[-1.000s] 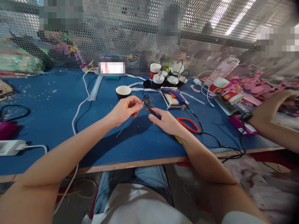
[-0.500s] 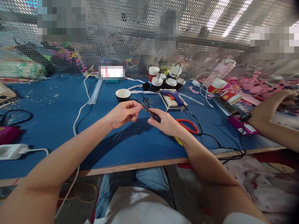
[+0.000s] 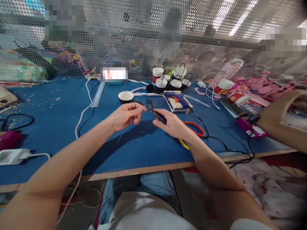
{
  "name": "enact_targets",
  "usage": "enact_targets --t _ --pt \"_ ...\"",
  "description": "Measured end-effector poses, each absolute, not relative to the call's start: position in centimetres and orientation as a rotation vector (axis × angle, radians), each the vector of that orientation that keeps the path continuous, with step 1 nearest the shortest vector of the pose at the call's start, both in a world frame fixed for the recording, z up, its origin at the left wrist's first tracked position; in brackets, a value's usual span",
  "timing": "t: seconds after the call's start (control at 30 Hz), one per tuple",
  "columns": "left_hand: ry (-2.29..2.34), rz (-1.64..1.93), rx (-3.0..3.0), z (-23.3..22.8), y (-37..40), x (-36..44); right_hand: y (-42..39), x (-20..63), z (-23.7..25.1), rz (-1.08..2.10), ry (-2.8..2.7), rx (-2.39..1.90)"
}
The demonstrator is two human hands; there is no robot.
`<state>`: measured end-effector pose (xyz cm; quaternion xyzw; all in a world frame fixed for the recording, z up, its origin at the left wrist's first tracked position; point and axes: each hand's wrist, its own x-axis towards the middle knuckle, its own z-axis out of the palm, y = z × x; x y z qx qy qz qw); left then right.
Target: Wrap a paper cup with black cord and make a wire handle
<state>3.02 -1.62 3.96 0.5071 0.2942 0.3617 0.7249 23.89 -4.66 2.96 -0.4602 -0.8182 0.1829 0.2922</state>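
Note:
My left hand point(image 3: 126, 115) pinches a thin wire point(image 3: 122, 134) whose end hangs down and left below the fingers. My right hand point(image 3: 172, 124) grips dark pliers with blue handles point(image 3: 156, 114), their tip pointing left and meeting the wire at my left fingertips. Both hands hover a little above the blue table point(image 3: 59, 121). Red-handled scissors point(image 3: 195, 128) lie just behind my right wrist.
A black-and-white cup point(image 3: 126, 96) stands beyond my hands, with several similar cups point(image 3: 171, 81) and a blue glue gun point(image 3: 177, 97) on a stick rack farther back. Cables cross the table. Another person's arm point(image 3: 280, 119) rests at the right near pink foam pieces point(image 3: 259, 88). Perforated mesh walls the back.
My hands stayed together with only small shifts. The hanging wire end swung slightly below my left hand. The other person's arm moved little.

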Motion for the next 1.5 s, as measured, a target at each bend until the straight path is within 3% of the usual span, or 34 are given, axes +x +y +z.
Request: enact_targets --t 0.87,1.5 --pt "0.698 0.845 1.416 2.9 -1.5 3.2 -5.1 23.6 2.4 0.166 -2.254 -1.273" --pt "0.689 0.642 1.515 4.4 -0.8 1.9 -5.2 23.8 3.5 0.555 -2.227 -1.202"
